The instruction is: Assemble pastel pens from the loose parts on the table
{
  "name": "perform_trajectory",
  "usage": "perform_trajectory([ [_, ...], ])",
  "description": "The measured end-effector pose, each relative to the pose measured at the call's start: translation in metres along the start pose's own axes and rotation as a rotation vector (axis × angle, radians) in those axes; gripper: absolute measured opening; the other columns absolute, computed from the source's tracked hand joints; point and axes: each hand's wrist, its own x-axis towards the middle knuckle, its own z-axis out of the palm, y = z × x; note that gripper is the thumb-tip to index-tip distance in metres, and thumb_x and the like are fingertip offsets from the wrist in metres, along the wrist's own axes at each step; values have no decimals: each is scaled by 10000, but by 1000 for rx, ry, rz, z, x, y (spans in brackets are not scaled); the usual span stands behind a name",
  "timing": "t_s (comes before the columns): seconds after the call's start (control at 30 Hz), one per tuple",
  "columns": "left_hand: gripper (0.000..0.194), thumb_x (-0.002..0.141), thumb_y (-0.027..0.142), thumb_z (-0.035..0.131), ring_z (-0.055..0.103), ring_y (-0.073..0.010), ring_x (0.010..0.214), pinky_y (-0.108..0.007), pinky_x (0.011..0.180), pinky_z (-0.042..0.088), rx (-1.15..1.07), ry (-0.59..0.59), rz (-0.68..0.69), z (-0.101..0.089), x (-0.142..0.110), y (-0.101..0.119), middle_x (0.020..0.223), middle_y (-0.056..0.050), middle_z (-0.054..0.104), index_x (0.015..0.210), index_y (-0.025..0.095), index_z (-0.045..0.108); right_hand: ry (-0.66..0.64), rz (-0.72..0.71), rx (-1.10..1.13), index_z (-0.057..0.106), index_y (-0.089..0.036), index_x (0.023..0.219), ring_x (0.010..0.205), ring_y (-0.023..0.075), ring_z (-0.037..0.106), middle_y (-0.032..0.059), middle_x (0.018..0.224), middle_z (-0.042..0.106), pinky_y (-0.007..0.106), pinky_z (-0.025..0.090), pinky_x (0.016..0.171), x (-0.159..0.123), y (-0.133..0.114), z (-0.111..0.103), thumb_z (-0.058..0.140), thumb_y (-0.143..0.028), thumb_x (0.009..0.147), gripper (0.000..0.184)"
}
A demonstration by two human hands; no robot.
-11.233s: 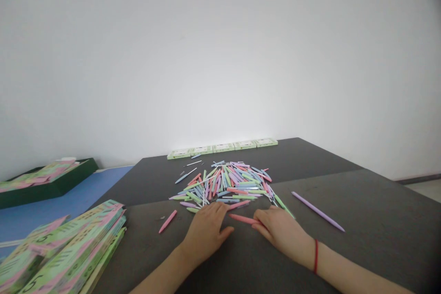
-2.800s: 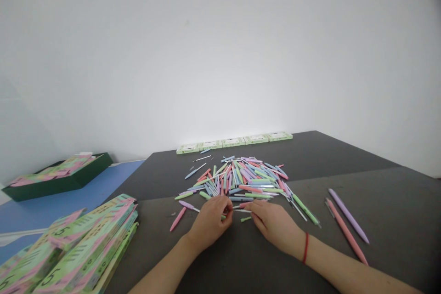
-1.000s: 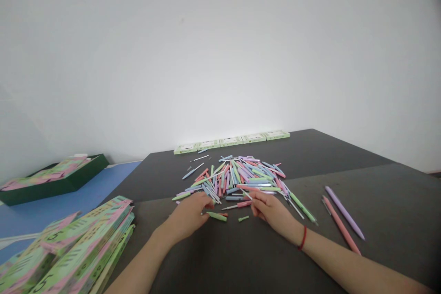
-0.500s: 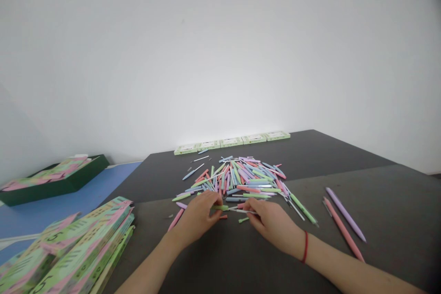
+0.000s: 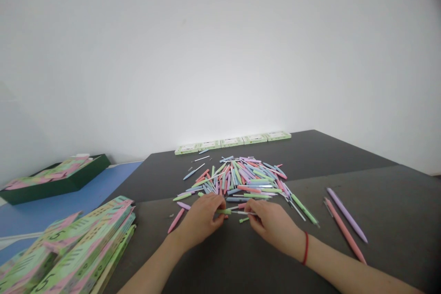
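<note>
My left hand [image 5: 202, 217] is closed around a light green pen barrel [image 5: 224, 212], whose end pokes out between thumb and fingers. Facing it, my right hand [image 5: 270, 221] pinches a thin white pen refill [image 5: 243, 213]. The refill points left toward the barrel; whether its tip is inside, I cannot tell. Just beyond both hands spreads a heap of pastel pen parts [image 5: 241, 177], pink, green, blue and purple, mixed with refills. A short green piece [image 5: 243, 220] lies on the table beside my right fingertips. Left of my left hand rests a pink barrel [image 5: 176, 221].
On the right lie a purple pen [image 5: 347, 215] and a coral pen [image 5: 345, 230]. Several flat boxes [image 5: 231, 142] line the dark table's [image 5: 296, 156] far edge. Stacked green-and-pink packets [image 5: 86, 248] fill the near left, with a dark green tray [image 5: 65, 188] behind them.
My left hand has shifted slightly right and down with the green barrel, bringing it a little closer to the refill. My right hand is nearly still.
</note>
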Motion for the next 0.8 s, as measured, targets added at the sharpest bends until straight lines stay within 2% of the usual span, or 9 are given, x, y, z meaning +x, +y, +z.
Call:
perform_trajectory([
  [0.17,124,727,87,490,501,-177,796,-267,718,368,-23,-1,20,-2,0,11,813,-10,562,771,203,482,7,-35,-22,584,-189,927,836,191,627,65,892,679,274,429,748,0,-3,0,432,-159,858,170],
  [0.4,95,745,118,505,499,-170,790,-263,714,362,-42,10,45,2,-2,21,801,-4,555,777,204,483,-27,-111,-11,590,-193,938,890,200,622,69,926,677,287,425,786,-1,-5,-1,427,-175,895,170],
  [0.5,97,739,119,512,502,-165,780,-259,703,356,-57,18,31,5,-3,26,793,1,560,774,205,484,-4,-120,3,569,-193,979,909,211,618,63,911,673,304,428,800,-1,-6,0,438,-175,895,157],
  [0.63,110,722,114,514,514,-160,763,-251,673,349,-104,21,-15,7,-3,29,791,4,573,777,206,489,30,-147,38,488,-198,1113,868,201,609,39,902,655,305,442,763,-2,-5,-2,516,-145,833,286],
  [0.73,96,722,125,510,519,-158,734,-250,651,343,-123,24,-70,8,-2,26,775,6,579,763,207,485,54,-180,19,489,-196,1085,944,215,582,53,993,631,329,441,818,0,-2,-8,613,-140,743,368],
  [0.8,82,731,138,505,521,-159,731,-252,654,345,-133,34,-101,9,-2,23,776,6,583,769,209,486,78,-195,-33,512,-194,1026,1034,240,547,69,1042,614,359,425,872,2,1,-12,639,-157,720,333],
])
